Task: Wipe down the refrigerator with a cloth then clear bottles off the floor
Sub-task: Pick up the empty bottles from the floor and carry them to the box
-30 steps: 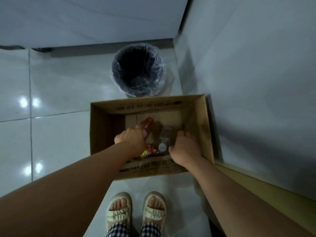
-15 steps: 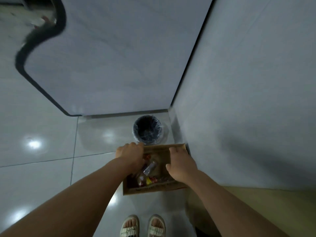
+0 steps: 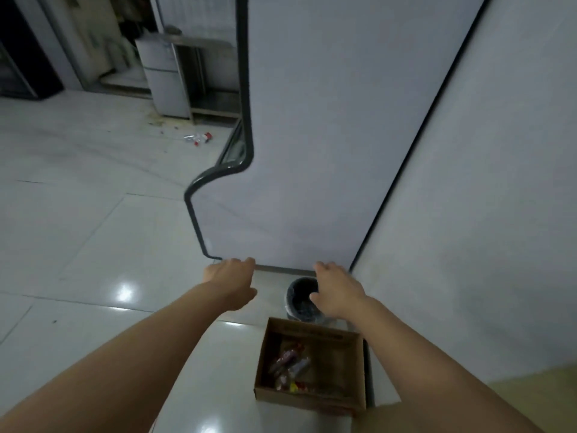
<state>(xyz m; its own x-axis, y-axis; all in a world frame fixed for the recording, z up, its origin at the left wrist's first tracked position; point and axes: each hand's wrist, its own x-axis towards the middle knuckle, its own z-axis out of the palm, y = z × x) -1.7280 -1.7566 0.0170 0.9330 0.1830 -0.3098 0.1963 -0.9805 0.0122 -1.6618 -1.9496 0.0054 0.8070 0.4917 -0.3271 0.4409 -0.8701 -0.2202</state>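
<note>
Head view: empty hands above box.

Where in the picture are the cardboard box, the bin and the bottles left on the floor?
cardboard box [image 3: 359,367]: head view, right inner wall.
bin [image 3: 301,303]: head view, dark liner inside.
bottles on the floor [image 3: 197,138]: head view, middle of the far cluster.

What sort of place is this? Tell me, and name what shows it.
Probably a commercial kitchen or back room: a small silver refrigerator beside a steel bench, glossy floor tiles, a lined bin and a cardboard box of bottles.
</note>
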